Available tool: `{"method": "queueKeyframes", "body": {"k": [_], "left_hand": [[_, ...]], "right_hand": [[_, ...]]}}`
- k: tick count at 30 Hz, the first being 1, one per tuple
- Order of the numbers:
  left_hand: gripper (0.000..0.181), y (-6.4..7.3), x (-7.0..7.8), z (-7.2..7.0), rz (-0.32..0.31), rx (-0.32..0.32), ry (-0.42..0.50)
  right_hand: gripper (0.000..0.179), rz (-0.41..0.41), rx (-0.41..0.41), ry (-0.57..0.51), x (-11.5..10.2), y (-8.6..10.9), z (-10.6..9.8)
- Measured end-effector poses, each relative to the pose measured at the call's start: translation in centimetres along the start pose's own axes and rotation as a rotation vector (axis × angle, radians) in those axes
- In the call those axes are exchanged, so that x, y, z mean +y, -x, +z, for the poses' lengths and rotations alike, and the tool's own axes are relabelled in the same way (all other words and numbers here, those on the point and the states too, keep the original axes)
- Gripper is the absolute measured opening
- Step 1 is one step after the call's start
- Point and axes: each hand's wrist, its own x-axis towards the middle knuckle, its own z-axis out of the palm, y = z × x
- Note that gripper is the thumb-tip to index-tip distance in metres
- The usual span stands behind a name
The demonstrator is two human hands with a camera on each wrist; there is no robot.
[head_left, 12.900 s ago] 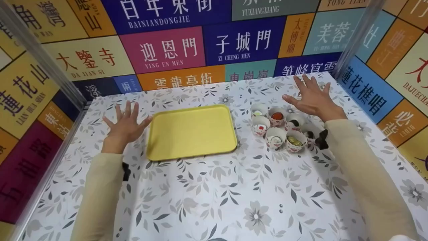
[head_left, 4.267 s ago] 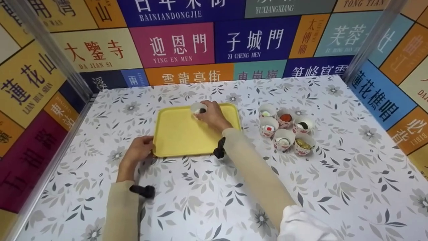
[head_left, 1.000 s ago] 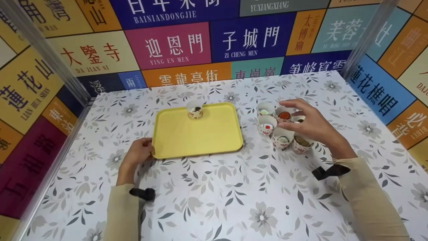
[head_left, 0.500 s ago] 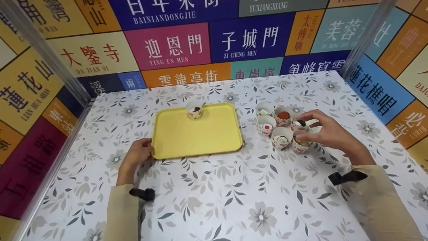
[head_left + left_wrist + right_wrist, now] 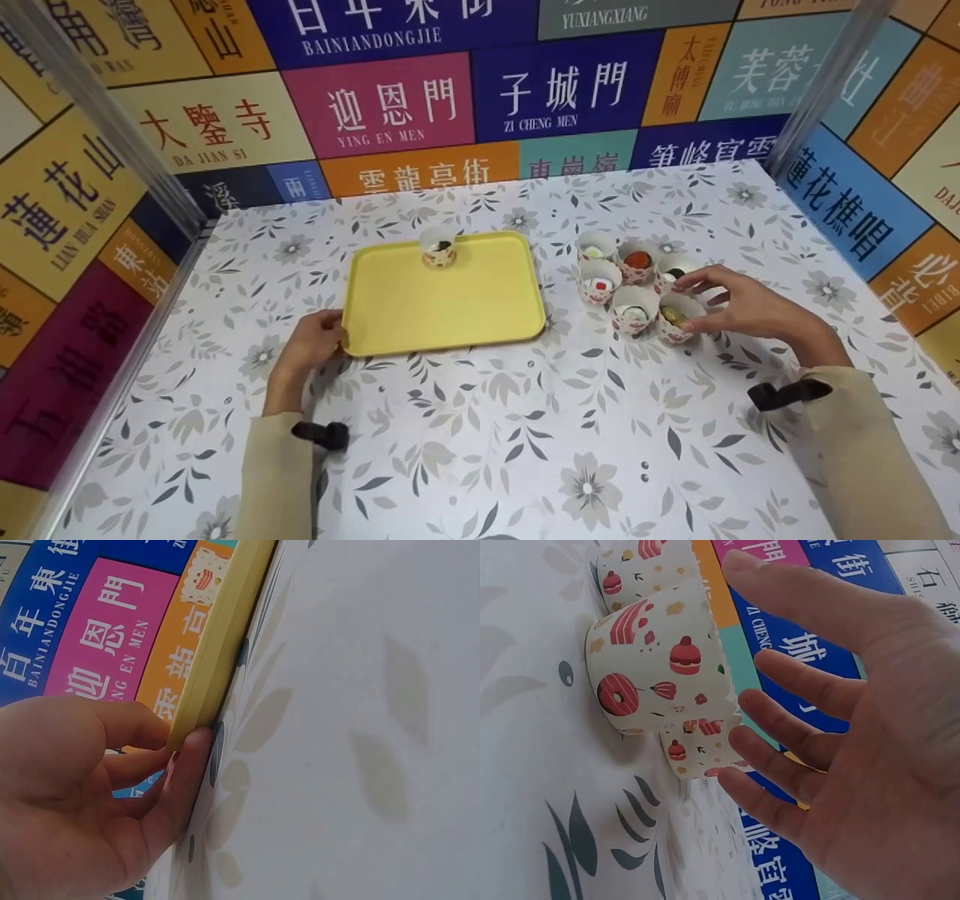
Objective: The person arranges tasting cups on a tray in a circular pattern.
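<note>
Head view: right hand [image 5: 739,307] fingers spread beside white paper cup [image 5: 679,316], doughnut print; left hand [image 5: 311,349] grips yellow tray [image 5: 442,300].

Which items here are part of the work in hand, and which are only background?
In use: yellow tray, gripped at its corner by the left hand; paper cup on the tray; five paper cups beside the open right hand.

Background: floral tablecloth; sign-printed walls.

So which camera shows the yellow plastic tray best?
The head view: the whole flat yellow plastic tray shows, one paper cup standing on it, left hand gripping its corner. The left wrist view shows only its edge; the right wrist view shows none.
</note>
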Motion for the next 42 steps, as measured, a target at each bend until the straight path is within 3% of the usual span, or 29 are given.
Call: {"method": "queueKeyframes", "body": {"k": [9, 28, 35, 42], "left_hand": [[0.052, -0.1, -0.1, 0.2, -0.001, 0.008, -0.011], [0.053, 0.0, 0.2, 0.1, 0.013, 0.006, 0.027], [0.056, 0.1, 0.2, 0.0, -0.019, 0.001, 0.039], [0.055, 0.0, 0.2, 0.1, -0.011, 0.003, 0.043]], "right_hand": [[0.07, 0.026, -0.061, -0.04, 0.6, 0.4, 0.0], [0.089, 0.097, -0.16, 0.036, 0.7, -0.2, 0.4], [0.085, 0.098, -0.151, 0.03, 0.7, -0.4, 0.6], [0.074, 0.074, -0.138, -0.007, 0.8, -0.4, 0.4]]}}
